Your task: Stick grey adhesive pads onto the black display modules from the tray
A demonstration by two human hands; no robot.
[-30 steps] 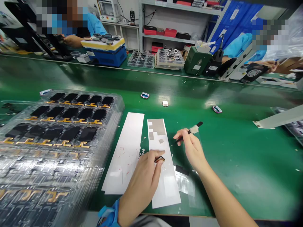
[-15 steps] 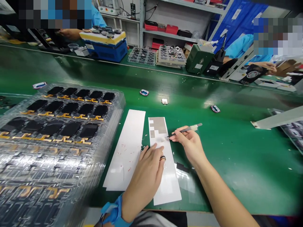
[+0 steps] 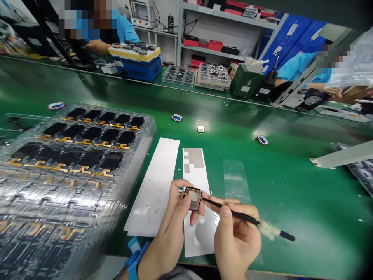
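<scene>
My left hand (image 3: 171, 217) is closed around a small watch screen (image 3: 194, 205), its back turned up and a pale adhesive piece on it. A short gold flex strip sticks out at the screen's left edge. Held in my right hand (image 3: 239, 229) are slim black tweezers (image 3: 244, 217) with pale tape wrapped near the rear end. Their tip touches or hovers at the right edge of the pale piece; I cannot tell which. Under both hands lies a white backing sheet (image 3: 196, 181) with grey-beige adhesive squares (image 3: 198, 157) at its far end.
Left of the sheet is another white strip (image 3: 163, 163) dotted with red scraps. A stack of clear trays (image 3: 145, 128) with black screens fills the left side. Clear film (image 3: 236, 179) lies to the right. Small parts (image 3: 201, 128) sit farther back, and co-workers sit beyond the bench.
My left hand has come off the sheet and now holds a watch screen. The tweezers have moved from the sheet to the screen, and clear film now lies farther up on the right.
</scene>
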